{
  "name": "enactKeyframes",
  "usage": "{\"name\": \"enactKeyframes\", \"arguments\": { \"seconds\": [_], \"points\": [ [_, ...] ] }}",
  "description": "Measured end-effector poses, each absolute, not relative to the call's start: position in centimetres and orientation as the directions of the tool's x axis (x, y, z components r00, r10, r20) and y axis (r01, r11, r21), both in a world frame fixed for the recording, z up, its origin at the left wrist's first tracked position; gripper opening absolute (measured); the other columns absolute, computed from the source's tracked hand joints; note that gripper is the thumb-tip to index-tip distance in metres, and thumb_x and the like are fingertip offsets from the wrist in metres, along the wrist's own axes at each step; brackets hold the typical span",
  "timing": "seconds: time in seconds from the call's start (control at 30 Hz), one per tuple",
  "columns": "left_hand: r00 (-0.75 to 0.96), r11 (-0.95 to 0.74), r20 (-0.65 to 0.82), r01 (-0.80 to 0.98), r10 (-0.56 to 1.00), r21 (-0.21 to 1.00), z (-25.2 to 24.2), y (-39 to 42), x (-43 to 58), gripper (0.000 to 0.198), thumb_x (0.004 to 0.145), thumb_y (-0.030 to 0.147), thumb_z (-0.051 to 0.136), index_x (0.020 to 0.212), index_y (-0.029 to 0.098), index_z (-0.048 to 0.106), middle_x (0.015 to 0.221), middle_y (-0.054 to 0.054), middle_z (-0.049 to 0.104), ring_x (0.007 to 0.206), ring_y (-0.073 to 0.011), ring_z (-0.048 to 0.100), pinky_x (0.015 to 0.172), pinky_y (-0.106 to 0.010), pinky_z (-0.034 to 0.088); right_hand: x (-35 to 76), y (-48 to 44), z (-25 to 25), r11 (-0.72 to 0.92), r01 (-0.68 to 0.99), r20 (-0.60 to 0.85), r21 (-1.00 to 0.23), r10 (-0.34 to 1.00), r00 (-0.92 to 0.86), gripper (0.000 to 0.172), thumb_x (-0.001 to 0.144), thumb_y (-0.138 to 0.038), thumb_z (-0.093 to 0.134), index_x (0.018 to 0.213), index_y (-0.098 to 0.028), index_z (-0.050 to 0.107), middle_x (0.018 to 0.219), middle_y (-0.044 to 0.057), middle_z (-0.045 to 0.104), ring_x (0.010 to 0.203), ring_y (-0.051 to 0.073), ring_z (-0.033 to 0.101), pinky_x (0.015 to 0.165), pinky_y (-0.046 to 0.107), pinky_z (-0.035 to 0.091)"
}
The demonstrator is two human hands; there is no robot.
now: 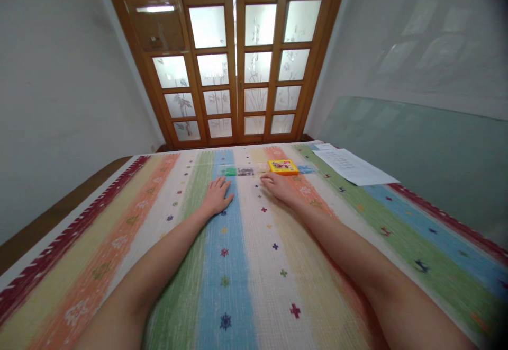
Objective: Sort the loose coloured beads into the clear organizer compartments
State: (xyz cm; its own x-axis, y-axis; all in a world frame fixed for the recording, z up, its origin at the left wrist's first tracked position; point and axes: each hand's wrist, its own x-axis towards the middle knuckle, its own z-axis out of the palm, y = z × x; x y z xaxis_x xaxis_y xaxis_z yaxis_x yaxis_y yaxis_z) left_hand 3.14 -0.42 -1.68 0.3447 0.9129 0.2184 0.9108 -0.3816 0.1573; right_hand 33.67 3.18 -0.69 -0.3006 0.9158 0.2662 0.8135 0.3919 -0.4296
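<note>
My left hand lies palm down on the striped tablecloth with its fingers spread, holding nothing. Just beyond its fingertips is a clear bag of small green pieces. Beside that sits a clear bag of small dark pieces. My right hand rests on the cloth in front of a yellow and orange box, its fingers slightly bent and pointing left; I see nothing held in them. To the right of the box lies a clear bag of blue pieces. What exactly the pieces are is too small to tell.
The striped tablecloth covers a long table. White paper sheets lie at the far right, near a pale green panel along the wall. Wooden doors with glass panes stand beyond the table's far edge.
</note>
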Motion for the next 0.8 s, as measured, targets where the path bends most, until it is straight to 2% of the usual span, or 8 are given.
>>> {"name": "enactKeyframes", "arguments": {
  "seconds": [0.13, 0.23, 0.4, 0.57, 0.8],
  "points": [
    [0.325, -0.376, 0.289, 0.916, 0.900, 0.139, -1.3, 1.1, 3.4, 0.058, 0.098, 0.044, 0.048, 0.152, 0.024, 0.048, 0.165, -0.010, 0.038, 0.154, -0.0307, 0.029, 0.129, -0.052, 0.019, 38.5, 6.5, -0.2, 0.182, 0.913, 0.414, -0.366, 0.910, -0.016, 0.051, 0.103, -0.038, 0.035, 0.132, -0.016, 0.070, 0.133, 0.016, 0.068, 0.125, 0.031, 0.059, 0.111, 0.044, 0.042],
    [0.305, -0.362, 0.306, 0.920, 0.902, 0.151, -1.4, 2.5, 3.8, 0.057, 0.098, 0.041, 0.049, 0.153, 0.024, 0.047, 0.165, -0.010, 0.038, 0.154, -0.0294, 0.030, 0.128, -0.049, 0.021, 42.0, 8.2, -0.5, 0.029, 0.950, 0.416, -0.310, 0.903, 0.108, 0.053, 0.104, -0.042, 0.035, 0.130, -0.013, 0.071, 0.134, 0.020, 0.065, 0.125, 0.033, 0.057, 0.111, 0.045, 0.041],
    [0.276, -0.333, 0.291, 0.928, 0.916, 0.169, -2.0, 4.8, 4.6, 0.065, 0.098, 0.043, 0.049, 0.159, 0.024, 0.039, 0.169, -0.011, 0.032, 0.156, -0.0313, 0.026, 0.128, -0.052, 0.020, 45.6, 10.0, -2.1, -0.026, 0.981, 0.342, -0.190, 0.935, 0.091, 0.058, 0.104, -0.052, 0.039, 0.143, -0.016, 0.063, 0.155, 0.020, 0.050, 0.142, 0.037, 0.045, 0.118, 0.053, 0.033],
    [0.269, -0.311, 0.222, 0.933, 0.937, 0.179, -2.5, 5.9, 4.7, 0.070, 0.098, 0.051, 0.048, 0.161, 0.022, 0.035, 0.171, -0.014, 0.027, 0.158, -0.0356, 0.022, 0.126, -0.057, 0.021, 45.5, 10.4, -3.1, -0.041, 0.987, 0.232, -0.156, 0.970, 0.077, 0.064, 0.104, -0.059, 0.031, 0.154, -0.024, 0.052, 0.164, 0.018, 0.038, 0.152, 0.039, 0.032, 0.121, 0.064, 0.021],
    [0.223, -0.275, 0.290, 0.949, 0.931, 0.154, -3.0, 5.2, 0.4, 0.062, 0.099, 0.050, 0.048, 0.154, 0.022, 0.045, 0.167, -0.013, 0.036, 0.154, -0.0317, 0.030, 0.126, -0.051, 0.023, 41.2, 8.4, -2.9, 0.035, 0.992, 0.230, -0.124, 0.973, -0.006, 0.070, 0.101, -0.066, 0.031, 0.155, -0.024, 0.049, 0.165, 0.020, 0.035, 0.151, 0.041, 0.031, 0.119, 0.065, 0.021]
  ]
}}
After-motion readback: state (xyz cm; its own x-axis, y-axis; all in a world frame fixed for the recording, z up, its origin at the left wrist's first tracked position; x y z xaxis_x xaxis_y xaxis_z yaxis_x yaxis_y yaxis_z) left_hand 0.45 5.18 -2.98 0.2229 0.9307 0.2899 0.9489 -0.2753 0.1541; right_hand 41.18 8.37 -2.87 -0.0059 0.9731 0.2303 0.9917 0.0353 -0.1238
